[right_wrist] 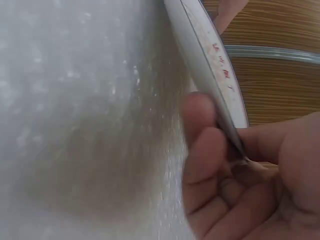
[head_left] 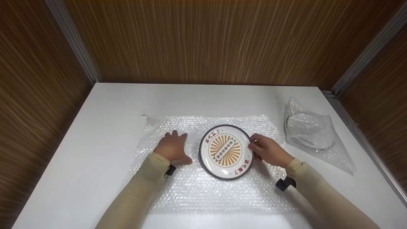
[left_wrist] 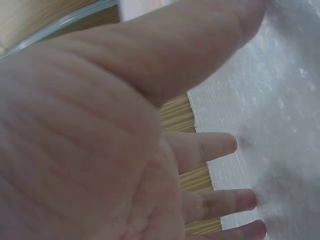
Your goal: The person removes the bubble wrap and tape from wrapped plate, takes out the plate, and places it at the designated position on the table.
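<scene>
A round white plate (head_left: 205, 156) with a dark rim, orange rays and red characters is over a sheet of bubble wrap (head_left: 197, 194). My right hand (head_left: 268, 151) pinches its right edge, thumb on top and curled fingers beneath. In the right wrist view the plate (right_wrist: 212, 65) is seen edge-on, with a gap between it and the bubble wrap (right_wrist: 75, 100). To the plate's left, my left hand (head_left: 171, 148) is spread with fingers apart, holding nothing. The left wrist view shows its fingertips (left_wrist: 245, 199) at the bubble wrap; whether they touch it I cannot tell.
On the right side of the white table (head_left: 79, 152) lies another round item wrapped in bubble wrap (head_left: 311, 130). Wood-grain panels (head_left: 203, 41) enclose the table at the back and sides, with grey metal strips (head_left: 74, 41) at the corners.
</scene>
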Tool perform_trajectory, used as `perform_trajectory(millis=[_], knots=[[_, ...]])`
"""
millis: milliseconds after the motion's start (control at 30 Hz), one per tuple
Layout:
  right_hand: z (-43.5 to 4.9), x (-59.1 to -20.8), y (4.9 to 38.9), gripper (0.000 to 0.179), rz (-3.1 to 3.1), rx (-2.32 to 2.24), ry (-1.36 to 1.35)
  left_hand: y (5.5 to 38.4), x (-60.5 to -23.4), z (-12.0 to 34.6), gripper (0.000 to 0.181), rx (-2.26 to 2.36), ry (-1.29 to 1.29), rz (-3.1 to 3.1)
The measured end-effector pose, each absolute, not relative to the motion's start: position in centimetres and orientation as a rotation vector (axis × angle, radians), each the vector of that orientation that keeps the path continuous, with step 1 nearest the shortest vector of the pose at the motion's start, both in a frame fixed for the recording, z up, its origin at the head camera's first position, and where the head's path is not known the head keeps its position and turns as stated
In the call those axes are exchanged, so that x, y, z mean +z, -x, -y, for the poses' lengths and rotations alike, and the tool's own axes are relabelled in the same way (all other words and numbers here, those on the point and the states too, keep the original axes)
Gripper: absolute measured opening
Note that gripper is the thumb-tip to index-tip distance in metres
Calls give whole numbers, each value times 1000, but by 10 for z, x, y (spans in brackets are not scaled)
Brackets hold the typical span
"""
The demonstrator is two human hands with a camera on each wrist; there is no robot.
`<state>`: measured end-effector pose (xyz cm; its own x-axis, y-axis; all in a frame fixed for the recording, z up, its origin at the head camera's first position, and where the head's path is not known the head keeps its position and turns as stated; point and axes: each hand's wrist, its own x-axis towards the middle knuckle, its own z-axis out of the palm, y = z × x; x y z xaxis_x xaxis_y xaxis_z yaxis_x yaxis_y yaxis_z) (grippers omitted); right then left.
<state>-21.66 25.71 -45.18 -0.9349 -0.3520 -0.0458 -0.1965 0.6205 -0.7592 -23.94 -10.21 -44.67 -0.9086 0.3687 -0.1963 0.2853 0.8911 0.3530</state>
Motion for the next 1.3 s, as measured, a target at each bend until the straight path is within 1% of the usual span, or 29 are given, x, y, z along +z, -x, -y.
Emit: perform_trajectory(millis=[200, 400, 500, 633, 967, 1133, 1300], knots=[[-283, -432, 200, 5, -2920, -1159, 578, 244, -447, 101, 98, 469, -454, -2738], [-327, -417, 183, 7, -3181, -1180, 585, 250, -448, 100, 89, 461, -412, -2760], [-353, -416, 175, 8, -3271, -1200, 513, 249, -446, 103, 89, 452, -390, -2765], [-386, -418, 164, 13, -3315, -1152, 353, 248, -443, 112, 89, 447, -379, -2761], [-447, -425, 147, 27, -3154, -936, 99, 245, -440, 128, 84, 409, -349, -2802], [-466, -431, 142, 28, -3084, -894, 63, 243, -439, 130, 83, 452, -391, -2803], [-479, -437, 140, 25, -3043, -815, 106, 243, -441, 130, 82, 458, -410, -2801]])
